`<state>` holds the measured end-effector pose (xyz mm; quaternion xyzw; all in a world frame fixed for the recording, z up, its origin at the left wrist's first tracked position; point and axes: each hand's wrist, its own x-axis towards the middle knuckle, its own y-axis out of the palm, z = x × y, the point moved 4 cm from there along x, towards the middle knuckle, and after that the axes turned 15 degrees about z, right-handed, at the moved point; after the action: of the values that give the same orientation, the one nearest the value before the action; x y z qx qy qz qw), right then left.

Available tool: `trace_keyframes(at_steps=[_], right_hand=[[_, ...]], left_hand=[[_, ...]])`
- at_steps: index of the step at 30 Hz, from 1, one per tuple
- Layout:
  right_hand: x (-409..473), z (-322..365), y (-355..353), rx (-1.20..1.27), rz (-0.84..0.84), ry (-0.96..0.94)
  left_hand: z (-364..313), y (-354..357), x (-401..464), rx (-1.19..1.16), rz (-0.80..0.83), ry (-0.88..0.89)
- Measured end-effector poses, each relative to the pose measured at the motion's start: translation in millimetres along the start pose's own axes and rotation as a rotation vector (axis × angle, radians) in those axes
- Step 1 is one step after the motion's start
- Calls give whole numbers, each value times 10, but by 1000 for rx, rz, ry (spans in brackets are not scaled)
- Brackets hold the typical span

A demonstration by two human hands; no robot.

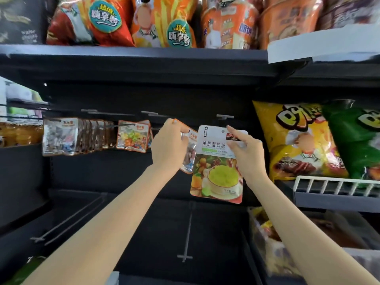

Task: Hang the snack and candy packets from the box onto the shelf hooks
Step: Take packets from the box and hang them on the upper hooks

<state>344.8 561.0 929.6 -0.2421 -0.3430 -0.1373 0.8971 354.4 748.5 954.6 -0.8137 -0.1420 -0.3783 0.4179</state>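
Fingers (236, 134) of the right hand (247, 153) pinch the upper right corner of the white-topped candy packet (218, 171), which hangs upright in the air just below the empty hook (225, 116). The punched hole near the packet's top edge is not yet on that hook. The left hand (168, 147) grips a second, orange-edged packet (190, 145) just left of the first; its fingers curl round the packet's top.

Progress, judged from the shelf: a row of packets (90, 134) already fills the leftmost hook, and a fruit-printed packet (132, 138) hangs on the next. Two packets in hand remain to be hung. Long bare hooks (187, 233) on the lower level carry nothing. The supply box cannot be identified with certainty; a blurred container (292, 243) at lower right may be it.

Legible writing: the held packet reads "星星型软糖", with a dark label starting "ZIR". Large bags (107, 21) on the upper shelf read "嗨享夸". A dark pack at upper left shows "wafer".
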Motion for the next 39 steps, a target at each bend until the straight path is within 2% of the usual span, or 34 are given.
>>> trace_keyframes(at_steps=[9,12,19,23,26,30,32,36,39], right_hand=[[176,-170,69,-217,-8,-47],[307,-200,131,-275,-7,19],[791,-589,396,-272,308,267],[986,-670,404,-516,414,311],[1011,-683,394,-573,377,329],[706,-562,445,-606,142,191],[517,-493,522,-529,163,151],[294,-231,697,107,381,138],[194,53,802,370,437,-18]], left_hand=[[5,64,12,84,-20,-35],[0,69,24,105,-12,-34],[-16,60,117,138,53,-33],[26,47,172,87,55,-36],[113,71,186,15,71,-35],[209,30,121,-96,84,-31],[255,-26,76,-164,93,-28],[314,-140,-33,-294,127,-23],[324,-232,-140,-373,128,26]])
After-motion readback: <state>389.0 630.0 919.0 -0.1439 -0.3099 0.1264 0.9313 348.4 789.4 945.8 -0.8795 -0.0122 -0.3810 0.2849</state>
